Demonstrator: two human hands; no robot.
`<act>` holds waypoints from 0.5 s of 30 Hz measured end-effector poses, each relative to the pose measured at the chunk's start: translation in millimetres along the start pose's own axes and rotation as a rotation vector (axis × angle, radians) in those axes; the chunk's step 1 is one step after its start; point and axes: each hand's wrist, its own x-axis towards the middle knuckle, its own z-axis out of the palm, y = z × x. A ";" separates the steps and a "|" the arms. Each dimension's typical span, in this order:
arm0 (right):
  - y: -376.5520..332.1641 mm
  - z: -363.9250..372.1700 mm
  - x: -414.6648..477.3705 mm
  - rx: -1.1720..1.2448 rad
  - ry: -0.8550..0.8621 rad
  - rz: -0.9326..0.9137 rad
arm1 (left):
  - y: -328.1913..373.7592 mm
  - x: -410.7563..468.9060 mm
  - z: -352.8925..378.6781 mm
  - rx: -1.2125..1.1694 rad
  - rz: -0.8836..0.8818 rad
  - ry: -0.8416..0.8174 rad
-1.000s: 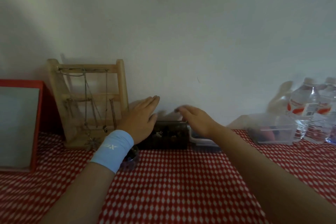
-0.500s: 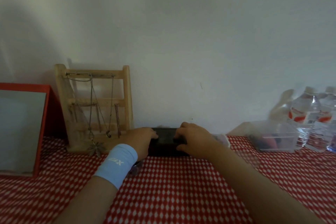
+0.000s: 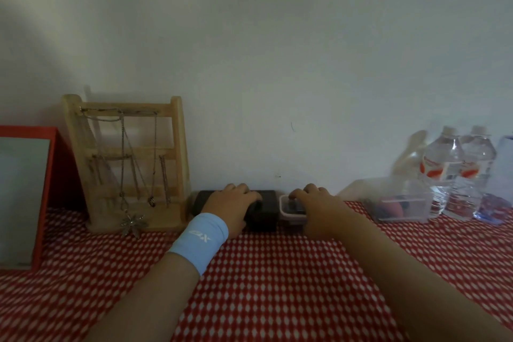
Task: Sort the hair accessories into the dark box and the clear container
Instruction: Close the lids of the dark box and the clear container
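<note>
Far left, near the edge: a red-framed mirror (image 3: 25, 197), propped upright on the red-and-white checked tablecloth (image 3: 277, 286). Just to its right, against the wall: a wooden jewellery stand (image 3: 177, 153) hung with thin chains, a silver star-shaped pendant (image 3: 134, 223) dangling down to its base.

Next, toward the middle: left hand (image 3: 233, 207), fingers curled over the top of the dark box (image 3: 265, 212) and gripping it, palm down. On that wrist, a light-blue wristband (image 3: 198, 241) with a white logo, seen upside down, possibly two letters but not clearly legible. Dark box at the far side of the table, close to the wall, lid apparently shut.

Touching the box's right side: a small clear container (image 3: 291, 212) with a pale pinkish rim, dark pieces inside, too dim to identify. Right hand (image 3: 319, 208) resting over it, fingertips hooked on the far rim, holding it.

Farther right, apart from both hands: a larger clear tub (image 3: 399, 207) holding something reddish and something dark. Beyond it, two clear water bottles (image 3: 444, 172) side by side with red-and-white labels, print too blurred to read. At the far right edge, a bluish transparent object (image 3: 492, 208), unclear.
</note>
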 end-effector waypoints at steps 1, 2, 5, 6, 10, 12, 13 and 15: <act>1.8 2.3 1.7 0.009 0.015 -0.012 | -1.4 1.7 0.8 0.014 -0.002 0.018; 2.9 4.3 4.1 0.020 0.042 -0.022 | -3.1 3.5 0.9 0.019 -0.008 0.029; 6.6 10.6 11.9 0.037 0.114 -0.058 | -6.1 8.8 2.8 0.026 -0.017 0.031; 8.1 11.7 14.4 0.031 0.125 -0.067 | -6.2 10.5 3.7 0.031 -0.012 0.028; 9.7 13.5 22.7 0.008 0.145 -0.079 | -12.7 16.1 6.5 -0.021 -0.002 0.010; 8.3 14.9 24.1 -0.002 0.164 -0.077 | -15.5 18.5 6.8 -0.027 0.001 0.013; 7.6 14.8 23.6 -0.006 0.162 -0.074 | -15.8 19.1 6.7 -0.024 0.001 0.015; 5.8 14.4 20.7 -0.019 0.140 -0.066 | -15.1 17.7 7.4 -0.027 0.000 0.002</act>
